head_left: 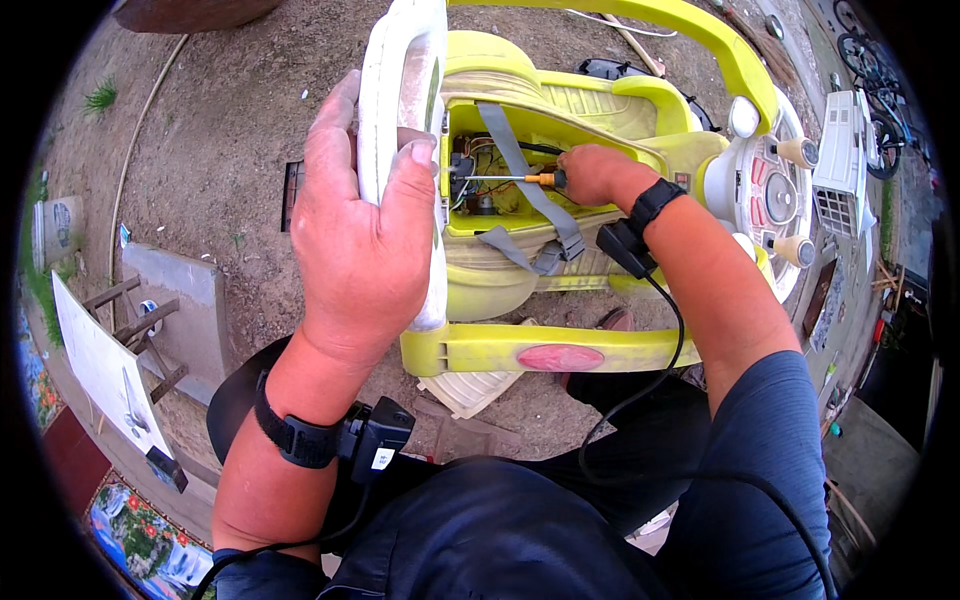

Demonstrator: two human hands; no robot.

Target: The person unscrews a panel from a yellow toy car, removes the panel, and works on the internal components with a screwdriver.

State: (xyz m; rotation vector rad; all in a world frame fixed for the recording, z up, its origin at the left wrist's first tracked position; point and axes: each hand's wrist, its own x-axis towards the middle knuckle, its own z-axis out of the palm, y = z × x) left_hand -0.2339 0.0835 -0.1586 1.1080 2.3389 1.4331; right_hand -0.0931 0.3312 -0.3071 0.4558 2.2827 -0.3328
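Yellow plastic ride-on toy car (600,345) lies tipped — left hand (365,230) gripping its pale seat panel (400,120) aside while right hand (595,172) drives an orange-handled screwdriver (515,179) into the wiring bay (478,175).

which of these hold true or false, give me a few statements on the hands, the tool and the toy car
1. The left hand grips a pale white panel. True.
2. The right hand holds a hammer. False: it holds a screwdriver with an orange handle.
3. The screwdriver tip points into the open compartment with wires. True.
4. The toy car is red. False: it is yellow-green.
5. A grey strap crosses the compartment. True.
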